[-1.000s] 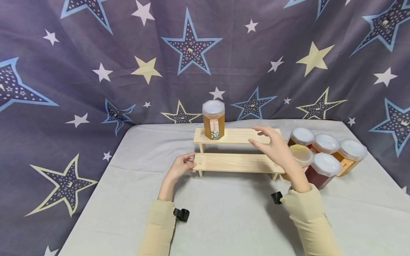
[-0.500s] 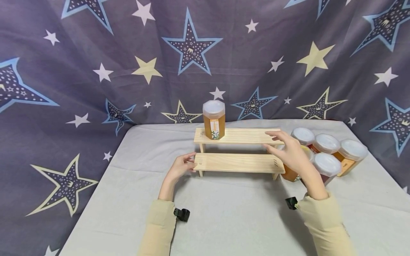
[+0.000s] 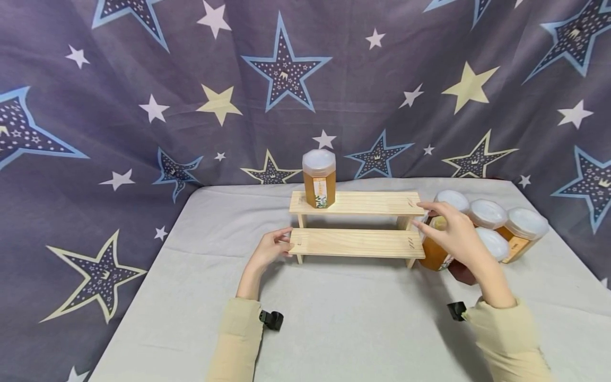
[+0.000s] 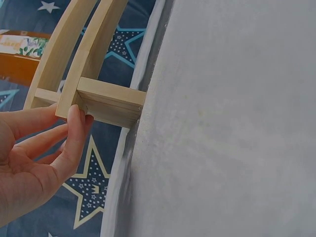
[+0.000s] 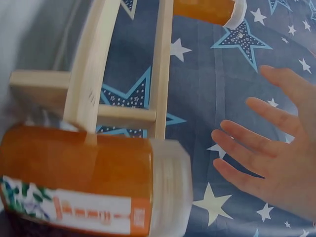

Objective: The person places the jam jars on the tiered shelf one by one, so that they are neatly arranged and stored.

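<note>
A two-tier wooden display stand (image 3: 353, 242) stands on the cloth-covered table. My left hand (image 3: 265, 250) pinches the left end of its lower board; in the left wrist view, fingertips meet the board's corner. On the upper tier, toward the left, sits a hexagonal jar (image 3: 319, 179) of amber contents with a white lid. To the stand's right, my right hand (image 3: 454, 234) hovers over grouped jars, fingers spread and holding nothing. Beneath its thumb is an amber jar (image 3: 433, 253), partly hidden. The right wrist view shows this labelled jar (image 5: 79, 168) upright against the stand's end.
Behind the right hand stand more white-lidded jars, among them an orange-labelled one (image 3: 521, 233) at the far right. A dark red jar (image 3: 462, 271) is partly covered by the right wrist. A star-patterned curtain (image 3: 372, 122) rises behind the table (image 3: 334, 318).
My right hand has moved right and slightly down, from above the upper tier to over the jars. The left hand and the jar on the stand have stayed put.
</note>
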`<move>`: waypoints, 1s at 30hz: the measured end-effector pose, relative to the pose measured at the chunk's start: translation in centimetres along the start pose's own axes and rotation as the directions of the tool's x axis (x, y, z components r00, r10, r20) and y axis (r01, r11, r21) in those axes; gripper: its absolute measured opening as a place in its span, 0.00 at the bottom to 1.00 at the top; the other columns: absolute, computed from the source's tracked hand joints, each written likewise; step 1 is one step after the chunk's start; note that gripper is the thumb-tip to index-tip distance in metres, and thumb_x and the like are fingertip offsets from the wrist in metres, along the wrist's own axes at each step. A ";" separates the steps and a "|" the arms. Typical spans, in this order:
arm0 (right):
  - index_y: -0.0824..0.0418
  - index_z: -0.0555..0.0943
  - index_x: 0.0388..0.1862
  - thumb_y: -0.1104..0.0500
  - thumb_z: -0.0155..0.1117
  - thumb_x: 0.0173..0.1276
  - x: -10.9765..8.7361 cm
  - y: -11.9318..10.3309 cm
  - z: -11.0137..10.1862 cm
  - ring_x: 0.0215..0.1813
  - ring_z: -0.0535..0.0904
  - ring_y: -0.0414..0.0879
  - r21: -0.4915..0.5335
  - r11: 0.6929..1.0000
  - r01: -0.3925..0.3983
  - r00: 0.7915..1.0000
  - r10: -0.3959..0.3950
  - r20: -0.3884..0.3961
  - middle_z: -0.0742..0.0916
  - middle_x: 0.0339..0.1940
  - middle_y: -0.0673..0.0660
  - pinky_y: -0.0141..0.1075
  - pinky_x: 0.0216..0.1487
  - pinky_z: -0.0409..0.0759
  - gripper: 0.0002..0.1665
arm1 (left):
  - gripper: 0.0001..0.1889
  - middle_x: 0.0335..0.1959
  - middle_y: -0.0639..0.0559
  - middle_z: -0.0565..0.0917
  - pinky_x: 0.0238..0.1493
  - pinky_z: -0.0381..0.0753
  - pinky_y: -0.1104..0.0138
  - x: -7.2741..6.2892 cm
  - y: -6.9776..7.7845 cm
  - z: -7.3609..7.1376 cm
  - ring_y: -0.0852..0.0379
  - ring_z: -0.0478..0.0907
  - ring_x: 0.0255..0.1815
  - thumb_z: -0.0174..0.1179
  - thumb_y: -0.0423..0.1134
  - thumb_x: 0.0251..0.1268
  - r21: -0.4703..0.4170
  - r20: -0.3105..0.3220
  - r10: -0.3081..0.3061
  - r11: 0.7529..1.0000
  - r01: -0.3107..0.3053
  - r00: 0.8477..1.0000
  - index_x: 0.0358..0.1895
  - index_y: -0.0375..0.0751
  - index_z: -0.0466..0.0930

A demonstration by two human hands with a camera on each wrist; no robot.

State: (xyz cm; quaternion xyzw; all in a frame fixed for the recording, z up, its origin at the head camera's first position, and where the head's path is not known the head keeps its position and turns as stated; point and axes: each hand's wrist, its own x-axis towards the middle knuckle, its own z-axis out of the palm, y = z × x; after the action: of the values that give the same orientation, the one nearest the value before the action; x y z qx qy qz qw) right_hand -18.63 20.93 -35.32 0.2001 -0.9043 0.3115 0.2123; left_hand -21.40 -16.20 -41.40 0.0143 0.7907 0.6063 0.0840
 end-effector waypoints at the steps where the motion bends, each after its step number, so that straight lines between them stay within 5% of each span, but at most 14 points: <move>1: 0.65 0.75 0.50 0.58 0.63 0.57 -0.1 0.1 -0.1 0.42 0.74 0.54 -0.004 1.000 -0.004 1.000 0.004 0.004 0.80 0.41 0.61 0.48 0.39 0.73 0.22 | 0.26 0.37 0.33 0.73 0.41 0.80 0.49 0.0 0.0 0.0 0.60 0.73 0.23 0.52 0.19 0.52 -0.002 0.000 0.001 1.000 -0.001 1.000 0.58 0.24 0.64; 11: 0.66 0.74 0.51 0.55 0.61 0.59 -1.2 1.1 -1.8 0.53 0.69 0.62 -0.013 0.997 -0.075 0.995 0.076 0.065 0.77 0.49 0.66 0.57 0.48 0.68 0.23 | 0.26 0.38 0.31 0.73 0.42 0.79 0.49 0.0 -0.1 -0.1 0.60 0.73 0.23 0.51 0.19 0.52 -0.012 0.008 0.003 1.000 -0.003 1.000 0.58 0.24 0.63; 23: 0.64 0.75 0.50 0.55 0.63 0.57 -2.6 2.5 -3.2 0.39 0.72 0.56 -0.105 0.990 -0.096 0.995 0.099 0.022 0.79 0.40 0.63 0.47 0.33 0.70 0.23 | 0.25 0.38 0.30 0.73 0.41 0.80 0.50 -0.2 0.2 0.0 0.59 0.73 0.23 0.51 0.19 0.51 -0.004 -0.004 0.007 1.000 -0.007 1.000 0.58 0.24 0.64; 30: 0.66 0.74 0.51 0.56 0.62 0.57 -3.6 3.3 -4.1 0.49 0.69 0.64 -0.067 0.991 -0.118 0.993 0.120 0.020 0.77 0.47 0.67 0.59 0.46 0.66 0.24 | 0.25 0.39 0.30 0.73 0.41 0.80 0.49 -0.1 0.1 0.0 0.59 0.73 0.23 0.51 0.19 0.52 -0.003 0.001 0.009 1.000 -0.009 1.000 0.58 0.24 0.64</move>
State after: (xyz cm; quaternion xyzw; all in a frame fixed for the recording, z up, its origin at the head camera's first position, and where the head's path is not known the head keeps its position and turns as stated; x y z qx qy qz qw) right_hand -16.23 26.78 -35.82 0.1424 -0.9269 0.2915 0.1888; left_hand -21.29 -16.20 -41.30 0.0180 0.7895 0.6080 0.0817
